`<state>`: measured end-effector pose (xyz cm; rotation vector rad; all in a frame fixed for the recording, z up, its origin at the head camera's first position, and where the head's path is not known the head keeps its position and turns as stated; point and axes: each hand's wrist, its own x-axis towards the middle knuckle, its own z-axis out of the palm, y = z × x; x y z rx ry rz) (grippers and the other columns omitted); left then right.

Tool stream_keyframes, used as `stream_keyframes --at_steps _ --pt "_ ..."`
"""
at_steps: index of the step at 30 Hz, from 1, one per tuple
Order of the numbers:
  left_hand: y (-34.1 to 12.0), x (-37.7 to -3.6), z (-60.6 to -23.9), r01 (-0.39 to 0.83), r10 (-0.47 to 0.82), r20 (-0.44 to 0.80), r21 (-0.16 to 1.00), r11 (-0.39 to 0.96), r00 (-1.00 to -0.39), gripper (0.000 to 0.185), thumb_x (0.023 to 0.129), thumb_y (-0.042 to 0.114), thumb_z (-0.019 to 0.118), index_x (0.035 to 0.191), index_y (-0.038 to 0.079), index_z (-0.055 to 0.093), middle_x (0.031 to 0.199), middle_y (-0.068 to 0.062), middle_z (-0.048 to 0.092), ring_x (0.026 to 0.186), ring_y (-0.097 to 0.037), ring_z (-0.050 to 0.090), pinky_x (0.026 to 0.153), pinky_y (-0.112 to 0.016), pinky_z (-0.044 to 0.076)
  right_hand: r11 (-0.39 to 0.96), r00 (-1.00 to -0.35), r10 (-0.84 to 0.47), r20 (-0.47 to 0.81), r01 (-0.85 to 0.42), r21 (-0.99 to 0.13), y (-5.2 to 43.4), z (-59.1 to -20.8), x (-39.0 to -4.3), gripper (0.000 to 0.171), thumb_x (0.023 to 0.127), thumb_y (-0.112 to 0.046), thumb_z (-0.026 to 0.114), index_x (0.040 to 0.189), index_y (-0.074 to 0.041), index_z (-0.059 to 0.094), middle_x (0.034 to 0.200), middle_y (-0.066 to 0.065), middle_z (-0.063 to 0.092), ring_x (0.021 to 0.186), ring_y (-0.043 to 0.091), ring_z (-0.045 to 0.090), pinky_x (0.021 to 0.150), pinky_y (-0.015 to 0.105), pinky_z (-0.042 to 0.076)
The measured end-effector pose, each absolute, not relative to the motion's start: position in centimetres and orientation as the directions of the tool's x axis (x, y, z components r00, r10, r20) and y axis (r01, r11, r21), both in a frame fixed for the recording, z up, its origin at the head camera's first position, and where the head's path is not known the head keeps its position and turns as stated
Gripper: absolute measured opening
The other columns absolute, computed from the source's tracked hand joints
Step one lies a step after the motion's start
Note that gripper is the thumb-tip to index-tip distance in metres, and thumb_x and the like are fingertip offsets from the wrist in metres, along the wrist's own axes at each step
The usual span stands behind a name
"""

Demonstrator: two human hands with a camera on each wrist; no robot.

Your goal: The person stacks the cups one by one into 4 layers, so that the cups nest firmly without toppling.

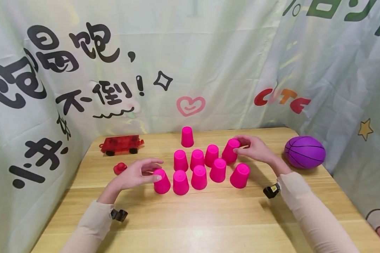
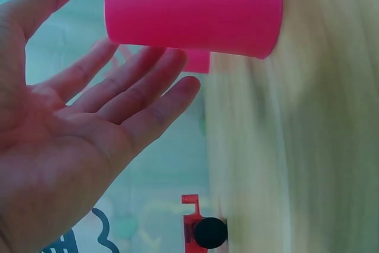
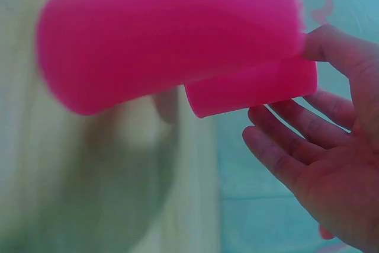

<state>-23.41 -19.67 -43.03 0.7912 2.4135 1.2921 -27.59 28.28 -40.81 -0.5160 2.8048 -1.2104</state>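
Pink cups (image 1: 198, 178) sit mouth-down on your worktop (image 1: 196, 221), probably for stability; your right grip (image 1: 254, 149) pinches the rear-right cup (image 1: 229, 154), left grip (image 1: 137, 173) just spread loosely around the front-left cup (image 1: 162, 185).

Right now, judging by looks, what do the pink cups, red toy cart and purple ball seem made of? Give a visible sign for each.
Pink cups: probably plastic, smooth and satiny; their colour is even, without visible grain.
Red toy cart: likely hard plastic, translucent; darker shapes show through its body.
Purple ball: perhaps rubber or vinyl, softly shiny; it has black, basketball-style lines.
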Motion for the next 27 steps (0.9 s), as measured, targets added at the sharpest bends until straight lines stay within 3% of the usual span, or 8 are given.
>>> stream_keyframes --at_steps 5,10,20,27 --pt "-20.0 -23.0 -43.5 0.321 0.588 0.003 0.84 0.437 -0.809 0.058 0.095 0.026 0.08 0.145 0.006 0.059 0.142 -0.02 0.065 0.131 -0.038 0.064 0.109 -0.056 0.054 0.65 -0.946 -0.302 0.115 -0.293 -0.701 27.7 -38.8 -28.9 0.051 0.095 -0.02 0.078 0.139 0.002 0.062 0.122 0.022 0.073 0.112 0.035 0.07 0.087 0.026 0.057" --pt "-19.9 -22.8 -43.9 0.323 0.589 0.003 0.838 0.439 -0.808 0.058 0.094 0.024 0.08 0.143 0.002 0.06 0.135 -0.015 0.07 0.125 -0.034 0.068 0.106 -0.053 0.057 0.648 -0.948 -0.291 0.125 -0.292 -0.703 27.1 -37.2 -30.2 0.05 0.095 -0.02 0.077 0.137 0.002 0.062 0.121 0.023 0.073 0.109 0.034 0.069 0.083 0.026 0.057" --pt "-19.9 -22.4 -44.3 0.299 0.56 -0.023 0.827 0.476 -0.828 0.056 0.093 0.028 0.082 0.14 0.006 0.063 0.125 -0.009 0.073 0.12 -0.028 0.069 0.102 -0.047 0.059 0.639 -0.957 -0.277 0.081 -0.247 -0.728 25.0 -35.3 -33.0 0.054 0.098 -0.027 0.074 0.143 -0.002 0.059 0.131 0.021 0.069 0.119 0.035 0.066 0.102 0.05 0.056" --pt "-19.6 -22.4 -44.3 0.302 0.542 -0.011 0.82 0.486 -0.84 0.05 0.092 0.029 0.083 0.135 0.009 0.066 0.12 -0.006 0.075 0.115 -0.024 0.071 0.097 -0.039 0.059 0.617 -0.96 -0.269 0.074 -0.231 -0.753 23.3 -35.0 -35.0 0.051 0.098 -0.026 0.074 0.141 -0.002 0.059 0.132 0.02 0.068 0.119 0.034 0.065 0.101 0.047 0.057"
